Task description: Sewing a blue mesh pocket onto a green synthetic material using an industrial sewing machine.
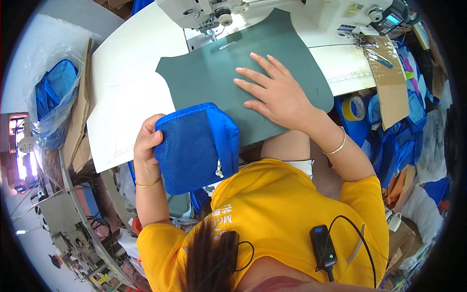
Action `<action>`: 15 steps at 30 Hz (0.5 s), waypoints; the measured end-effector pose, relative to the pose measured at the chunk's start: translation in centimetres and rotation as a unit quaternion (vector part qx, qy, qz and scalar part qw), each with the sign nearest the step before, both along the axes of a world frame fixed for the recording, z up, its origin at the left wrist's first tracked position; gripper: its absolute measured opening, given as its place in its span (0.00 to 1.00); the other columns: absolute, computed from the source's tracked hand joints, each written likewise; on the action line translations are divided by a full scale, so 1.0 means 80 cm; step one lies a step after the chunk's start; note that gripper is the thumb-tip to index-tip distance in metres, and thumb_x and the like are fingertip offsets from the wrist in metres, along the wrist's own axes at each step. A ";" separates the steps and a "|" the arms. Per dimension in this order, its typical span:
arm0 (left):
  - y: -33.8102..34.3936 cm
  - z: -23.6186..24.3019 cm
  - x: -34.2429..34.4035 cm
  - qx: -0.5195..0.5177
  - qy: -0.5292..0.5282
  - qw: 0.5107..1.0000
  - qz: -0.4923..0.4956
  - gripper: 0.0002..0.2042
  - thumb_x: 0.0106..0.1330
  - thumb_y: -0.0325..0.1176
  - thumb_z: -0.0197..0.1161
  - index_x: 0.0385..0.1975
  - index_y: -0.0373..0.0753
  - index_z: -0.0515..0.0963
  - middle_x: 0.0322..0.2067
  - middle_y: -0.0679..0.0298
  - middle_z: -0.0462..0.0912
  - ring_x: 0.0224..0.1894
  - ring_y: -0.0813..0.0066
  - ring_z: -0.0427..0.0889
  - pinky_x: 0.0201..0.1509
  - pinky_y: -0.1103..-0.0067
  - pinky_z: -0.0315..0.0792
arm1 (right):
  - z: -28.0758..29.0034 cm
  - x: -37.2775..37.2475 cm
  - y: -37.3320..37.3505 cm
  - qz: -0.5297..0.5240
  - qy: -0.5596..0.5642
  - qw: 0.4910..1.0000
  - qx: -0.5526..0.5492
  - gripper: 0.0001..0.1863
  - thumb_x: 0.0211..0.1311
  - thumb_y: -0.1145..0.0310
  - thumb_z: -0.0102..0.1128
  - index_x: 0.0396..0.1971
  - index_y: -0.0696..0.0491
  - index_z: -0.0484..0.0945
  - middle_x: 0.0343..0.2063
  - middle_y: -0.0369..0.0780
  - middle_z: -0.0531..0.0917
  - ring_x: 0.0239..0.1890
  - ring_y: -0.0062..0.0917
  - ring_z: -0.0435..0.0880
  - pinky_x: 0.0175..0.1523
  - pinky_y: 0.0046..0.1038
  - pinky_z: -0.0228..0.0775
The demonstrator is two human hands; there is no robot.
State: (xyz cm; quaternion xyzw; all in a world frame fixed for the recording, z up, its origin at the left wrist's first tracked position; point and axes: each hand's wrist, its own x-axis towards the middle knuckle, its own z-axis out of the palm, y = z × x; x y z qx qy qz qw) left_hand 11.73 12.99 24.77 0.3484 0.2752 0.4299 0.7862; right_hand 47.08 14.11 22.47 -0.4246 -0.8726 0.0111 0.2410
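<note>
A blue mesh pouch (187,146) with a white cord at its lower right hangs from my left hand (147,139), pinched by its left edge. My right hand (277,92) lies with fingers spread on a dark green flat panel (204,82), whose top edge is shaped and bears small pale lettering. The panel rests on the white sewing table, its far edge close to the needle area of the sewing machine (209,14). Part of the panel's near edge is hidden behind the pouch.
The white table (131,87) spreads to the left. A cardboard piece (389,82) with small snips (380,58) lies at right, near a tape roll (354,107) and blue fabric pieces (399,151). A clear bag of blue items (53,97) hangs at left.
</note>
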 end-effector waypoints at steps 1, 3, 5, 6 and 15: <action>-0.002 -0.002 -0.003 0.018 -0.007 1.000 -0.010 0.17 0.60 0.28 0.73 0.46 0.27 0.82 0.40 0.51 0.88 0.39 0.67 0.89 0.48 0.73 0.83 | -0.006 -0.005 0.002 0.005 -0.007 1.000 -0.003 0.26 0.68 0.50 0.62 0.61 0.47 0.79 0.67 0.36 0.74 0.75 0.40 0.61 0.78 0.48 0.51; -0.003 -0.007 -0.010 0.038 -0.015 0.999 -0.017 0.16 0.61 0.29 0.73 0.46 0.27 0.82 0.40 0.52 0.88 0.38 0.67 0.89 0.48 0.73 0.84 | -0.012 -0.018 0.001 0.008 0.003 1.000 -0.012 0.26 0.68 0.50 0.62 0.61 0.47 0.79 0.66 0.37 0.74 0.74 0.40 0.62 0.78 0.48 0.51; -0.004 -0.010 -0.014 0.068 -0.054 0.996 -0.017 0.17 0.62 0.31 0.72 0.48 0.27 0.81 0.42 0.49 0.88 0.41 0.63 0.89 0.50 0.71 0.83 | -0.016 -0.031 0.002 0.010 0.014 1.000 -0.021 0.27 0.67 0.50 0.63 0.61 0.47 0.79 0.66 0.37 0.74 0.74 0.41 0.63 0.78 0.49 0.51; -0.007 -0.011 -0.015 0.068 -0.053 0.996 -0.016 0.17 0.62 0.31 0.72 0.48 0.27 0.81 0.42 0.49 0.88 0.41 0.63 0.89 0.50 0.71 0.83 | -0.018 -0.039 0.004 0.005 0.022 1.000 -0.014 0.27 0.67 0.50 0.63 0.61 0.47 0.79 0.66 0.37 0.75 0.73 0.42 0.63 0.78 0.49 0.52; -0.022 -0.050 -0.037 0.155 -0.169 0.973 -0.014 0.29 0.72 0.44 0.59 0.67 0.31 0.71 0.64 0.42 0.75 0.67 0.48 0.75 0.70 0.55 0.70 | -0.007 -0.068 0.016 -0.009 0.015 0.999 -0.034 0.26 0.69 0.53 0.62 0.63 0.47 0.76 0.68 0.39 0.72 0.72 0.45 0.64 0.77 0.49 0.54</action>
